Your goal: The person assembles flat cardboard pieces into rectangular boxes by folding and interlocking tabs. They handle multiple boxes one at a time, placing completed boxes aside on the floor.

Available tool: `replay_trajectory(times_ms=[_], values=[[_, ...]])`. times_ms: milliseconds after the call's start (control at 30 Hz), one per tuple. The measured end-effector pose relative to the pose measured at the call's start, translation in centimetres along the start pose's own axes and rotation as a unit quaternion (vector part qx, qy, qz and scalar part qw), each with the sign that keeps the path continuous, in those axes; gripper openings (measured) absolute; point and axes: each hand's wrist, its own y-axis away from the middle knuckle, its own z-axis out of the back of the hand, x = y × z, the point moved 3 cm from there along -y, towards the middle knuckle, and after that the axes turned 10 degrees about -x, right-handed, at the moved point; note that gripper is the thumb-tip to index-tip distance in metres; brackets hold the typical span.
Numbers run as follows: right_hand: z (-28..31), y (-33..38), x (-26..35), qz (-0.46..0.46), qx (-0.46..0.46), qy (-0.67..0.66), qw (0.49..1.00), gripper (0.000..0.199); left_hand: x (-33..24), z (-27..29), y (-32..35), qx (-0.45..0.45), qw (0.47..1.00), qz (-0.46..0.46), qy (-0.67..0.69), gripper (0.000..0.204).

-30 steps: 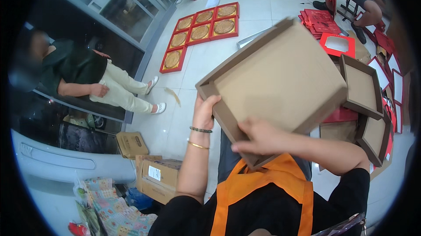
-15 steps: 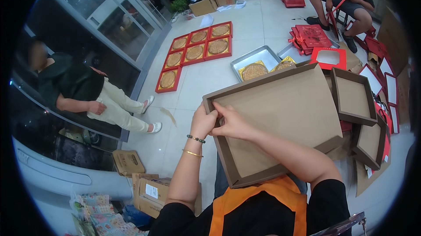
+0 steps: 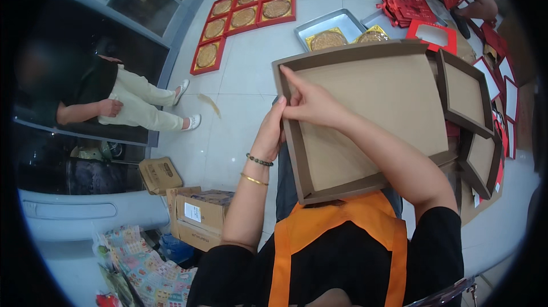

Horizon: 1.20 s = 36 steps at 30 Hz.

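Note:
A large shallow cardboard box tray (image 3: 382, 99), brown-walled with a tan inside, rests across my lap. My left hand (image 3: 270, 131) is closed on its left wall from outside, thumb up along the wall, other fingers partly hidden. From inside the tray, my right hand (image 3: 313, 101) presses that same wall. Its index finger points along the wall toward the far left corner, and the thumb lies near the wall's top beside my left thumb. The remaining right fingers are curled.
Right of the tray lean smaller brown box trays (image 3: 465, 87). Beyond it are a metal tray (image 3: 308, 25) with round cakes, a red windowed lid (image 3: 432, 36) and red bags (image 3: 408, 4). Boxed cakes (image 3: 206, 56) sit on the floor. A person (image 3: 137, 90) stands left; another sits far right.
My right hand has shifted up the left wall, its index finger now stretched toward the corner. My left hand has opened flatter along the outside. The view has tilted downward.

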Motion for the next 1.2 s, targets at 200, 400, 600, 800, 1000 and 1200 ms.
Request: replay_trajectory(times_ms=[200,400,600,800,1000,1200], values=[[-1.3,8.2,1.0,-0.008,0.043,0.239,0.970,0.045,-0.2,-2.5,1.1,-0.160,0.980,-0.109,-0.042,0.045],[-3.3,13.0,-0.5,0.011,0.039,0.239,0.970,0.049,0.4,-2.6,-1.3,-0.189,0.962,-0.128,-0.147,0.057],[-4.4,14.0,-1.0,-0.018,-0.027,0.198,0.980,0.052,-0.2,-3.6,-0.7,-0.160,0.973,-0.128,-0.106,0.067],[-4.5,13.6,-2.2,-0.049,-0.019,0.162,0.985,0.064,0.9,-3.0,4.4,-0.063,0.904,-0.202,-0.372,0.068],[-3.7,13.8,-3.0,-0.051,0.054,0.031,0.997,0.068,1.2,-2.5,3.2,-0.047,0.976,-0.136,-0.162,0.058],[12.7,11.8,8.4,0.262,-0.307,0.493,0.771,0.065,-4.0,1.0,1.7,0.029,0.976,-0.142,-0.161,0.060]])
